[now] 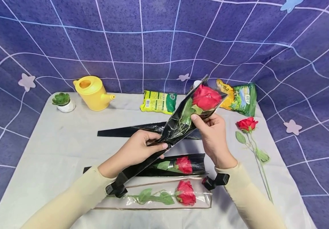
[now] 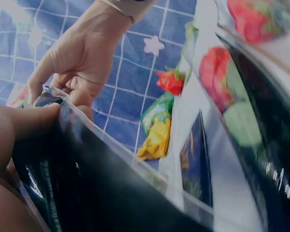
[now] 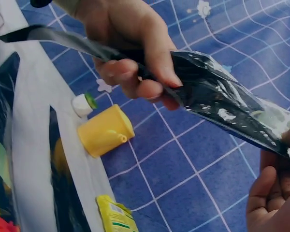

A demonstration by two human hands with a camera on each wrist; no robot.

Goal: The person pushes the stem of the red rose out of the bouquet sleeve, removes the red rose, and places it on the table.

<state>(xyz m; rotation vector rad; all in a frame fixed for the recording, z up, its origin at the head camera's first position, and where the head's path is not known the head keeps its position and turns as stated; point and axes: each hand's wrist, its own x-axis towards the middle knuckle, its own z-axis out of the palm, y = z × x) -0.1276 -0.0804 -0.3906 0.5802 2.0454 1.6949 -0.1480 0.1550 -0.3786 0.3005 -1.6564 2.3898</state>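
Clear, brown-edged plastic forms the sleeve [image 1: 203, 199] lying closest to me, toward the near edge of the table [image 1: 38, 178]; a red rose [image 1: 185, 193] with green leaves shows inside. Just beyond it, roughly parallel to that edge, lies a black sleeve [image 1: 145, 172] holding a second red rose [image 1: 183, 164].

Above the table's middle, I see both hands gripping one wrapped rose [image 1: 206, 98], tilted, its bloom toward the far right corner. The left hand [image 1: 137, 149] pinches the narrow black wrapping between thumb and fingers; the right hand [image 1: 214, 136] holds it just below the bloom. Behind them a long black wrap [image 1: 118, 131] lies flat, partly hidden.

Near the right edge rests an unwrapped rose [image 1: 247, 124], its stem pointing nearward.

Along the far edge, from the left corner, I find a potted succulent [image 1: 62, 101], a yellow watering can [image 1: 94, 97], a yellow-green packet [image 1: 158, 102] and, by the right corner, a green-and-orange packet [image 1: 244, 99]. Blue gridded cloth [image 1: 124, 47] rises behind.
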